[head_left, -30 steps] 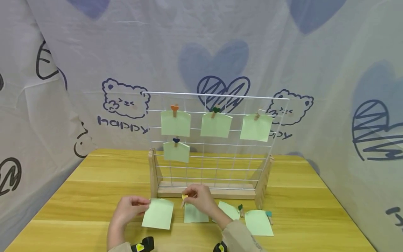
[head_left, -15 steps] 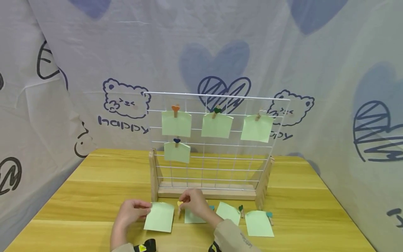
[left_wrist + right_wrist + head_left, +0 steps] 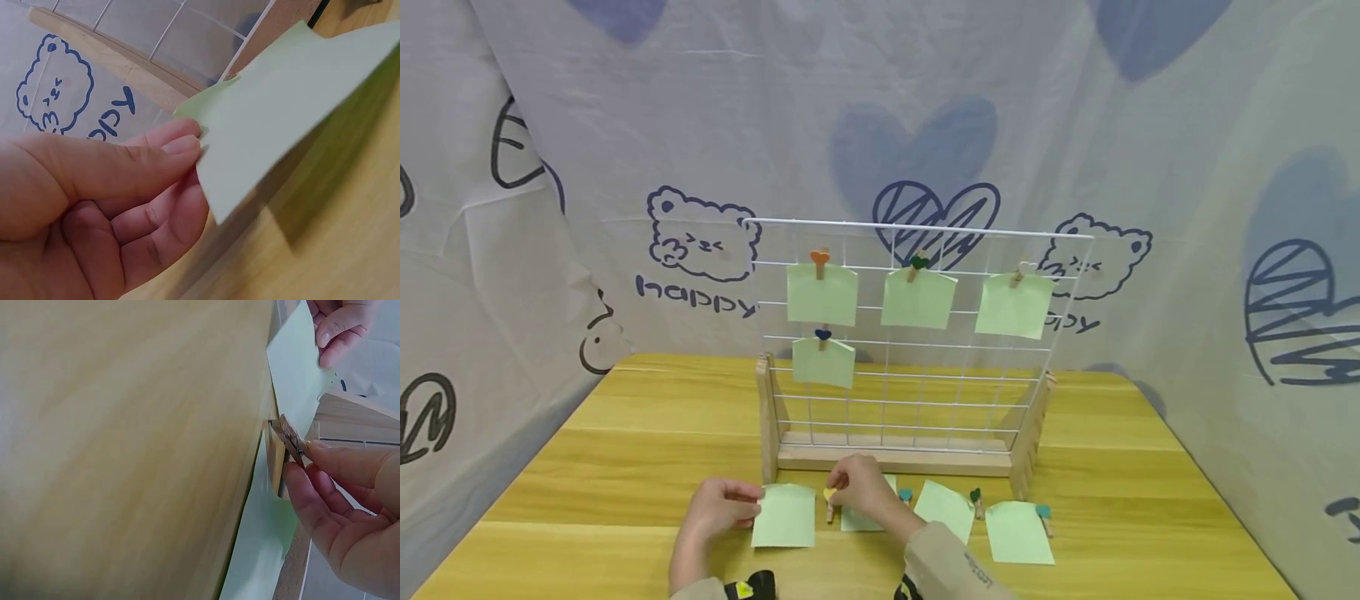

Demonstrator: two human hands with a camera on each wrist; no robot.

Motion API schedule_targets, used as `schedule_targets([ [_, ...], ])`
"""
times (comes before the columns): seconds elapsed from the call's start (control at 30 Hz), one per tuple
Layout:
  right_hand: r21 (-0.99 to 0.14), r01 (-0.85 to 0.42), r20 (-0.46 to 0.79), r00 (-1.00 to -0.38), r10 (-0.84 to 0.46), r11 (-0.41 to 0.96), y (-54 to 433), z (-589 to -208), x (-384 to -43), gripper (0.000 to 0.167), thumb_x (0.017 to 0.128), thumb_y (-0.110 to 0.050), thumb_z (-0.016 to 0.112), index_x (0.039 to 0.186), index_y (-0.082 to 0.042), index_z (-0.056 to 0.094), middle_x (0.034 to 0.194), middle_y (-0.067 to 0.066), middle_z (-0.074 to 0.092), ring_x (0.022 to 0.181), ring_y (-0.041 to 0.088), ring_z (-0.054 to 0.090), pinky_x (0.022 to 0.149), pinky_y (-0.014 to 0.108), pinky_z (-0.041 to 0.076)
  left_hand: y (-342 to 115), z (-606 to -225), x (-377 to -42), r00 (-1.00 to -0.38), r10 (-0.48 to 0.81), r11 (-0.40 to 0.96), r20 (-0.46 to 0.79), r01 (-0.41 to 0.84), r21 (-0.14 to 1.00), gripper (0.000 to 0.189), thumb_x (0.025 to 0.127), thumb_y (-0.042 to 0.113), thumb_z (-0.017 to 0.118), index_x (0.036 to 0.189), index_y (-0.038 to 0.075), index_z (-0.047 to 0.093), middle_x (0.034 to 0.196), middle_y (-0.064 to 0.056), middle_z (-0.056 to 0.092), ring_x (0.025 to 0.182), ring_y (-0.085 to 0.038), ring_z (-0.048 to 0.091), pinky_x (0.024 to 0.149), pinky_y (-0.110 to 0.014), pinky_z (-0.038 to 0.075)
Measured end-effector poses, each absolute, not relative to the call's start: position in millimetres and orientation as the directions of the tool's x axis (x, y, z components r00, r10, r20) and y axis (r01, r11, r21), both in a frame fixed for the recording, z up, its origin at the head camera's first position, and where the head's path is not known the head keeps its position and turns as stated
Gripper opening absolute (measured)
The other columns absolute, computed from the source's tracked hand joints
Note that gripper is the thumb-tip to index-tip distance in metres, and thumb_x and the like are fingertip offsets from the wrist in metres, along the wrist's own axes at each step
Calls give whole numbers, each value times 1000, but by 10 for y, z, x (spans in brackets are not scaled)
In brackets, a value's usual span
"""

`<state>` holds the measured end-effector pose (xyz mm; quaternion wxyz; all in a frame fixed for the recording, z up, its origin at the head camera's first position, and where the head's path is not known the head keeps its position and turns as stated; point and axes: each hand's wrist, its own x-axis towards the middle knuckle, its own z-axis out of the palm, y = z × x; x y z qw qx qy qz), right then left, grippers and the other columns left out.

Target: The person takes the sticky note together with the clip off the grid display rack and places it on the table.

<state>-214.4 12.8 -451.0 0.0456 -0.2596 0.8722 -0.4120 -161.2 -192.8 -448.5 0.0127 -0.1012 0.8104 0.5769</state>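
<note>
My left hand (image 3: 724, 507) pinches a light green sticky note (image 3: 784, 517) by its left edge, between thumb and fingers. In the left wrist view the sticky note (image 3: 281, 106) is tilted above the wooden table, casting a shadow. My right hand (image 3: 863, 487) pinches a small wooden clothespin (image 3: 830, 507) topped with a yellow heart, just right of that note. The right wrist view shows the clothespin (image 3: 289, 439) between thumb and fingertips, its other end pointing away from the hand. Another green note (image 3: 857, 521) lies partly hidden under my right hand.
Behind the hands stands a white wire grid (image 3: 917, 392) in a wooden base (image 3: 895, 458). Several green notes hang on it by heart clothespins. Right of my hands lie two notes (image 3: 943, 510) (image 3: 1018, 533), a green-heart clothespin (image 3: 977, 502) and teal-topped clothespins (image 3: 1045, 518) (image 3: 906, 497).
My right hand has moved down and slightly left with the clothespin, nearer the held note. My left hand has lowered a little and shifted slightly right with the note.
</note>
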Motion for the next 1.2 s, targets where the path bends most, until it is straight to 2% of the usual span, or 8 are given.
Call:
schedule_targets([
  [0.47,-678,-438,113,-855,-506,590,98,-4521,-2140,11,66,7,72,70,0,64,64,0,57,58,4,48,54,15,43,-1895,-4494,-1626,-978,-147,327,-148,-189,926,16,69,-16,63,85,-15,62,76,-16,63,62,-22,60,56,-33,51],
  [0.83,-674,-418,102,-870,-483,610,116,-4532,-2138,10,67,5,72,71,-2,65,67,-1,59,61,5,51,56,16,44,-1886,-4450,-1637,-976,-147,373,-159,-204,905,14,75,-9,61,88,-12,63,73,-12,63,62,-20,59,57,-33,50],
  [1.07,-685,-435,118,-858,-499,585,158,-4491,-2148,6,71,3,70,71,0,65,68,0,59,60,5,51,55,15,44,-1896,-4415,-1629,-977,-144,378,-155,-199,904,17,74,-7,62,90,-12,62,77,-13,64,64,-19,59,59,-34,50],
  [1.2,-675,-450,126,-851,-510,585,188,-4432,-2169,6,74,1,67,70,-2,64,66,-3,57,57,4,49,52,15,43,-1906,-4381,-1609,-978,-133,371,-161,-200,907,21,78,-3,61,96,-13,60,82,-14,64,69,-21,59,61,-36,50],
])
